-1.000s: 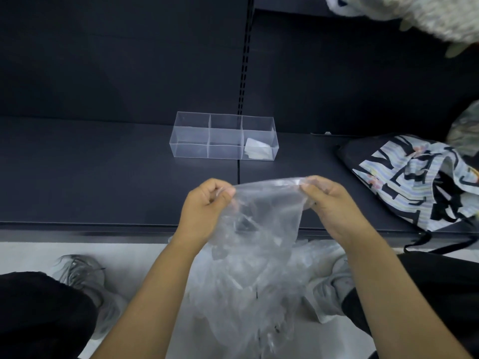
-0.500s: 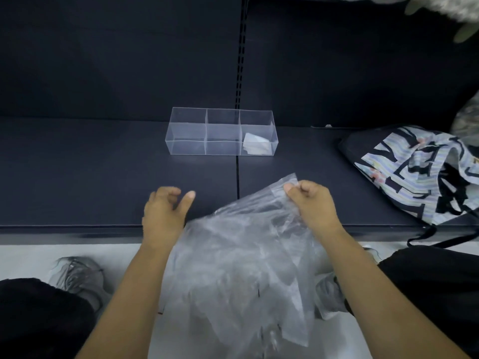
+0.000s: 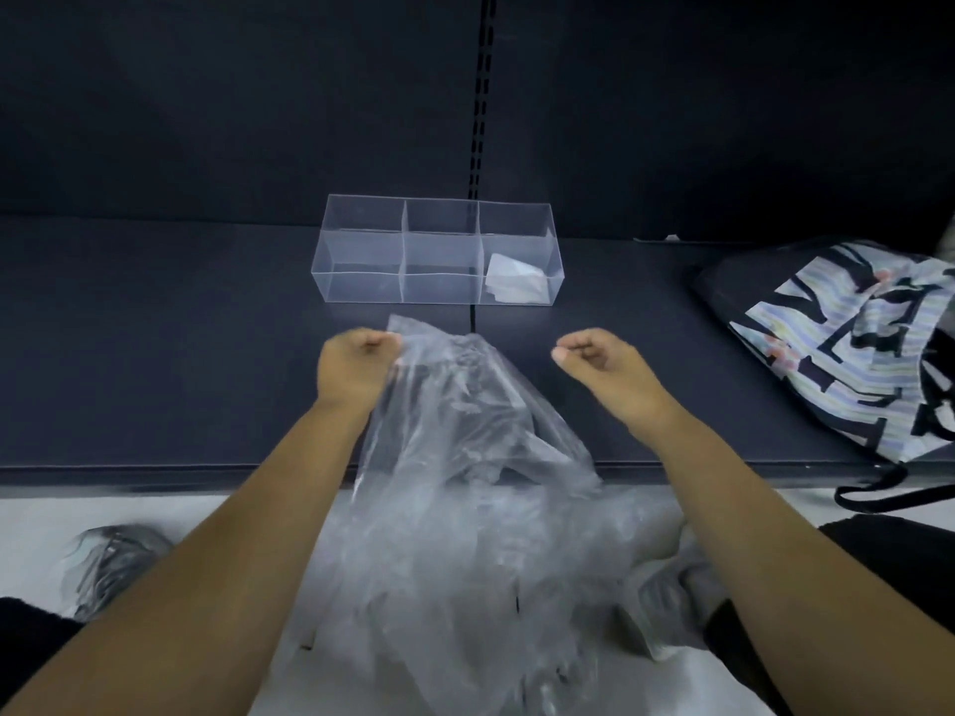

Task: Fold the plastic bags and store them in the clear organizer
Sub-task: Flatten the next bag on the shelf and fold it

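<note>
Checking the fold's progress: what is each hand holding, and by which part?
The left hand grips the crumpled clear plastic bag by its upper corner; the right hand is curled and holds nothing.

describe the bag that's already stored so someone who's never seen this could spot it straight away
On the dark shelf stands a clear organizer with three compartments in a row. The folded plastic bag lies in its right-end compartment, a small flat whitish packet. The other two compartments look empty, and the loose bag nearer the person is crumpled and unfolded.
</note>
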